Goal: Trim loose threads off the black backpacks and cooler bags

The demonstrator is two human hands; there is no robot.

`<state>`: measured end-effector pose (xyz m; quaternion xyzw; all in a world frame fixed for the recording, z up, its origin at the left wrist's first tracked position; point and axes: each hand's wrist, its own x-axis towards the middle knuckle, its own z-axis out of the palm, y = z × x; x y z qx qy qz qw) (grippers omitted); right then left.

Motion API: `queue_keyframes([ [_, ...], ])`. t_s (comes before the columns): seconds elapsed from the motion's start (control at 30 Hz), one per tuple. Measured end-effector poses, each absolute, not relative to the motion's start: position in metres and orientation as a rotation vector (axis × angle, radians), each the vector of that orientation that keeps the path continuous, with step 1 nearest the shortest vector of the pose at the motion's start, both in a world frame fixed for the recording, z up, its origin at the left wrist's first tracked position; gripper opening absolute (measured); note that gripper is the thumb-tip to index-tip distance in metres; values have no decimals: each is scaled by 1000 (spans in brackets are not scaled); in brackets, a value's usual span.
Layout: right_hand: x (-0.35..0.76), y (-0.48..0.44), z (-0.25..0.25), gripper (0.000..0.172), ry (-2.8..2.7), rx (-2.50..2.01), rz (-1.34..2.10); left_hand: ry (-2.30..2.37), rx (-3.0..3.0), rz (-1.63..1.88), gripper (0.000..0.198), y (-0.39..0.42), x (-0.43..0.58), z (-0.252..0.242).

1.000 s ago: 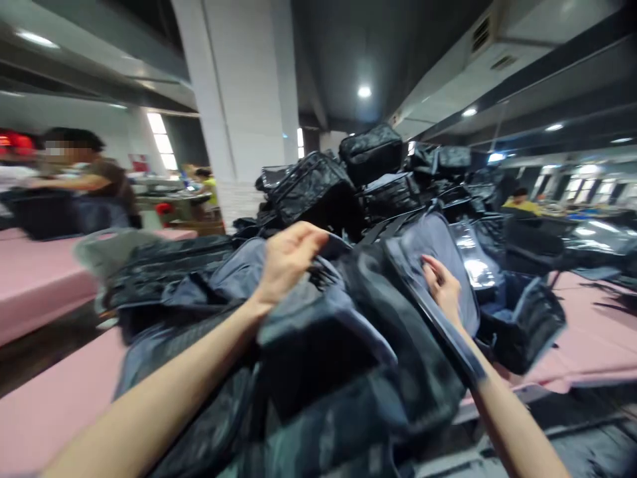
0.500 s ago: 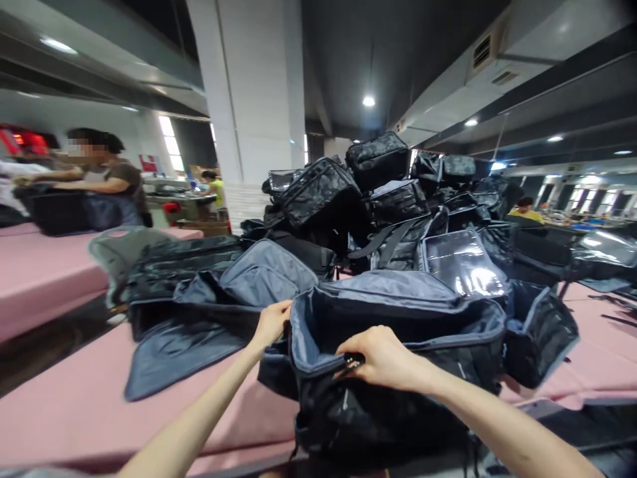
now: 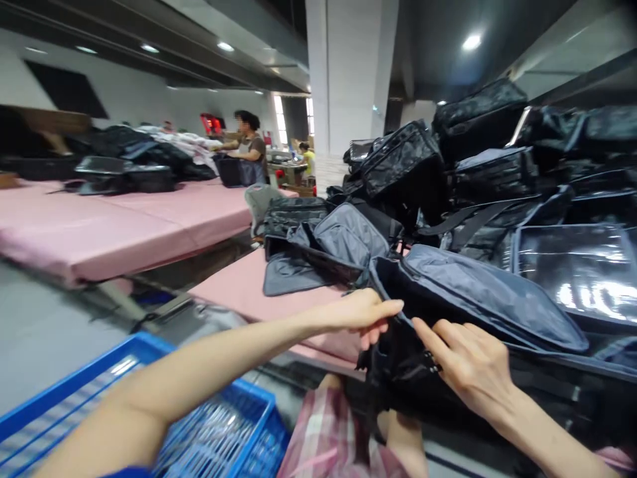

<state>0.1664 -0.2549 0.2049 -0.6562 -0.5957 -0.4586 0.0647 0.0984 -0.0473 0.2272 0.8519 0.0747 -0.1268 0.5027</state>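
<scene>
Before me sits a black bag [image 3: 488,392] with a grey-blue lining, its lid flap [image 3: 488,292] folded back so the top gapes. My left hand [image 3: 365,312] is closed at the bag's near left corner, thumb stretched along the rim and fingers curled under. Just right of it, my right hand [image 3: 470,365] pinches the same front rim, forefinger and thumb side against the edge. A small dark shiny piece shows under the right fingers; its kind is unclear. Behind the left hand, another open bag [image 3: 348,232] lies with its grey lining showing.
Several black camouflage bags [image 3: 403,166] are heaped at the back right. A blue plastic crate [image 3: 253,398] stands low at my left. Across a gap is another pink-covered table [image 3: 124,219], where a person [image 3: 249,149] handles a dark bag. A white pillar [image 3: 348,86] rises behind.
My view has swung left and down, bringing the blue crate into sight. My hands have come closer together at the bag's left front corner.
</scene>
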Motion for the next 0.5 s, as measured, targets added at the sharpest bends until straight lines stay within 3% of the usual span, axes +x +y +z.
queue_keyframes([
  [0.13, 156, -259, 202, 32, -1903, -1886, -1489, 437, 1808, -370, 61, -35, 117, 222],
  [0.37, 145, -271, 183, 37, -1939, -1933, -1566, 290, 1273, -232, 25, -34, 110, 196],
  [0.5, 138, -274, 174, 32, -1910, -2041, -1621, 350, 920, -39, 20, -49, 105, 176],
])
